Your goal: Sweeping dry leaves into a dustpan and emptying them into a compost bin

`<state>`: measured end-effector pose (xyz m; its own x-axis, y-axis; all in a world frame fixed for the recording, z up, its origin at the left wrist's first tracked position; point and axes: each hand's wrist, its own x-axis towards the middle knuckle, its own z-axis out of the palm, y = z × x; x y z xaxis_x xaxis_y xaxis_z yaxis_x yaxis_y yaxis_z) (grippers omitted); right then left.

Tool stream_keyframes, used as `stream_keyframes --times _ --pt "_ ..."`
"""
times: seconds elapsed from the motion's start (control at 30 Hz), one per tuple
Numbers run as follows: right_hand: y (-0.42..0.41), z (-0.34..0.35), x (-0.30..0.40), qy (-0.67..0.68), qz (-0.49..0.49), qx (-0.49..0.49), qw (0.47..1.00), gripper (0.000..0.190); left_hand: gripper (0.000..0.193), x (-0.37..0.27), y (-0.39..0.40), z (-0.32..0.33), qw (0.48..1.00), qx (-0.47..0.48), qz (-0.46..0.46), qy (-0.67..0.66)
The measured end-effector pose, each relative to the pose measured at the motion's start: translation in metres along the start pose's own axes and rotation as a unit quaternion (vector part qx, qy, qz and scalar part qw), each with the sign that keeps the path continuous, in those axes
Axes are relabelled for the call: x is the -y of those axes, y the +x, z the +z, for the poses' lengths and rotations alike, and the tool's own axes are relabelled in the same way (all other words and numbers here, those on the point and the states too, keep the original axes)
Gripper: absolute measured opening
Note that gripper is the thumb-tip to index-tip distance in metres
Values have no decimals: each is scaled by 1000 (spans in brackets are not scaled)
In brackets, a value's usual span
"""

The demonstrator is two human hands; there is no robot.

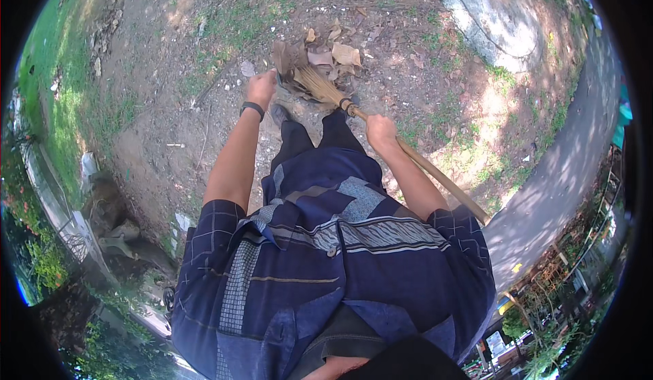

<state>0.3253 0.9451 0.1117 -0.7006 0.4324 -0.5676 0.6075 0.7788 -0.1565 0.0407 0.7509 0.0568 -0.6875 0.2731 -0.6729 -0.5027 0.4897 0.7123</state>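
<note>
My right hand (381,132) grips the wooden handle (444,178) of a straw broom, whose shaft runs back past my right forearm. The broom's fanned bristles (319,85) press against a small heap of dry brown leaves (347,55) in front of my shoes. At the heap's left side, my left hand (261,91) has its fingers curled around the edge of a thin flat object (278,77). Leaves and my fingers hide most of that object, so its kind is unclear. A large brown leaf (289,57) stands up just beyond my left fingertips.
Bare soil (168,99) with pebbles, twigs and grass patches surrounds me. A pale concrete slab (502,28) lies at the far right, and a paved path (556,176) curves along the right side. Tree roots or a stump (115,216) stand behind on the left.
</note>
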Motion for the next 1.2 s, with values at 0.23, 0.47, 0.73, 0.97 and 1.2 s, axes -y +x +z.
stream_keyframes --times 0.23,0.47,0.73,0.97,1.2 --pt "-84 -18 -12 39 147 -36 988 22 25 -12 10 -37 995 14 -5 -102" --pt "-167 -34 37 93 345 7 934 25 28 -46 32 -69 994 86 10 -63" --pt "-176 22 79 44 389 68 918 22 29 -60 58 -85 991 125 42 37" --pt "-114 59 82 63 342 47 936 17 36 -59 56 -74 985 124 58 104" --pt "-125 20 67 67 386 6 920 23 38 -47 51 -91 996 90 8 -8"
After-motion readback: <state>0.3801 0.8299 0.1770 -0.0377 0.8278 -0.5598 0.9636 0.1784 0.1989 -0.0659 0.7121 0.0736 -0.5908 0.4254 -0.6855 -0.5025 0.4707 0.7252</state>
